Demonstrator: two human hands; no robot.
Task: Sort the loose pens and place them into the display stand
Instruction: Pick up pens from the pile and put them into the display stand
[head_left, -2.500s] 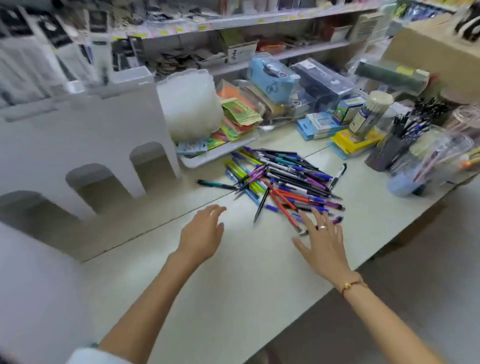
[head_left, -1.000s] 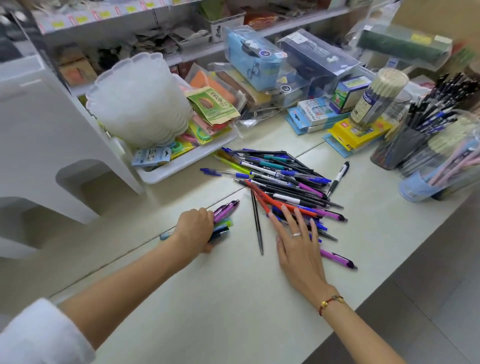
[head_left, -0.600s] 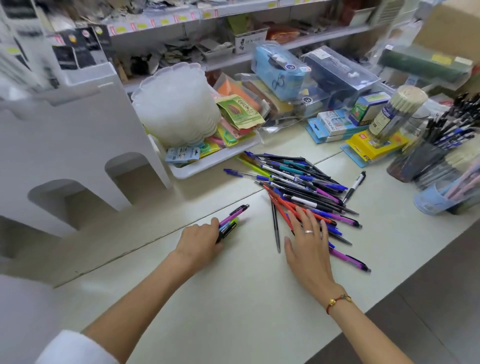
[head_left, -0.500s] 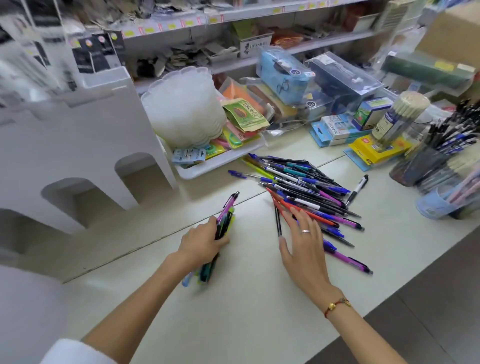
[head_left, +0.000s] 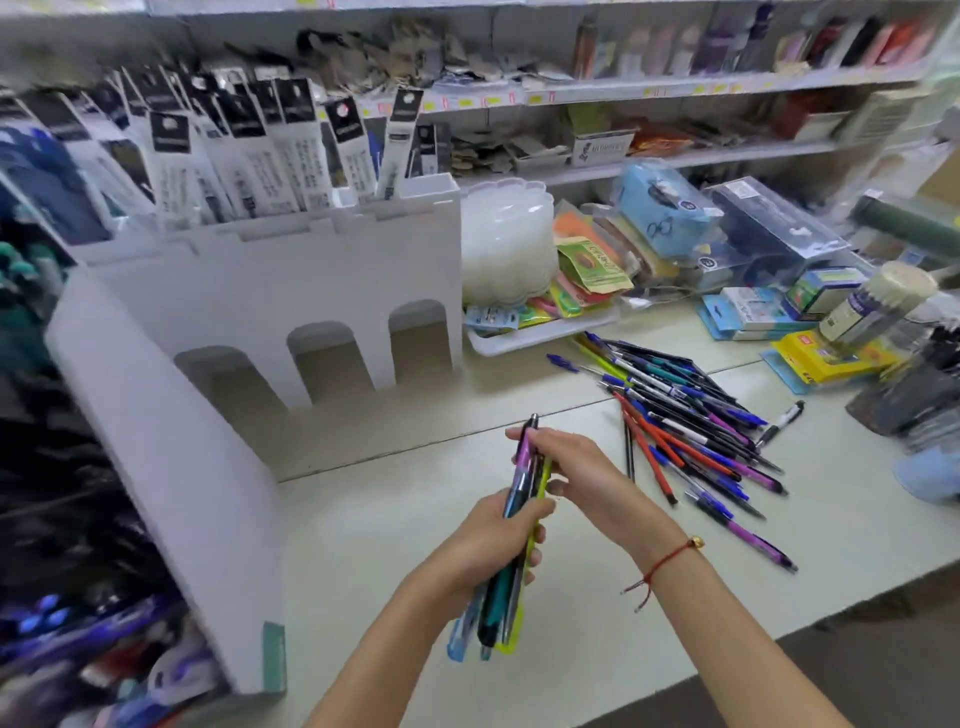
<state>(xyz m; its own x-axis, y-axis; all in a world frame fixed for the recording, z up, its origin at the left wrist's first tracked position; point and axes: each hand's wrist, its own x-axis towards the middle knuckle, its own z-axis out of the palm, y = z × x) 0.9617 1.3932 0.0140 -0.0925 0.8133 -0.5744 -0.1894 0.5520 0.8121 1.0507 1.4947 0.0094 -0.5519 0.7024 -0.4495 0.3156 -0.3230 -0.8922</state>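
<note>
Since a sec ago I've lifted the bundle of pens (head_left: 514, 545) off the counter (head_left: 597, 613); my left hand (head_left: 488, 540) is wrapped round its middle, my right hand (head_left: 576, 478) has fingers curled pinching the tips at 12 o'clock to square them. Pens are light, stiff, slick plastic, prob. slide apart, so grip mid-barrel. The loose pile (head_left: 685, 415) lies at 2 o'clock. White display stand (head_left: 291, 275) at 10 o'clock: top slots hold packaged refills, arched openings look empty. Tray (head_left: 524, 335) at 1 o'clock holds colourful packets.
</note>
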